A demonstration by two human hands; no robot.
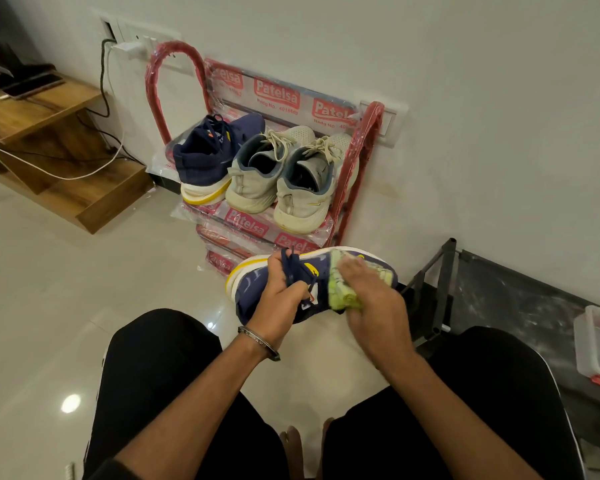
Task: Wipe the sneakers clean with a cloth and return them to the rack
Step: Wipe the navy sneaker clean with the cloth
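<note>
You hold a navy sneaker on its side above your knees, just in front of the rack. Its knit upper looks soft and matte, with yellow marks, and a thick white sole edged in yellow faces away from you. Your left hand is clenched around the laced middle, dark laces poking out above the knuckles, a metal bangle at the wrist. Your right hand presses a crumpled pale green cloth of nubby weave against the toe end, fingers curled over it.

The rack's curved red tubes are wrapped in shiny plastic, its shelves covered in printed film. On the top shelf sit the matching navy shoe and a scuffed pair of grey-white sneakers, heels toward you. The floor is glossy pale tile.
</note>
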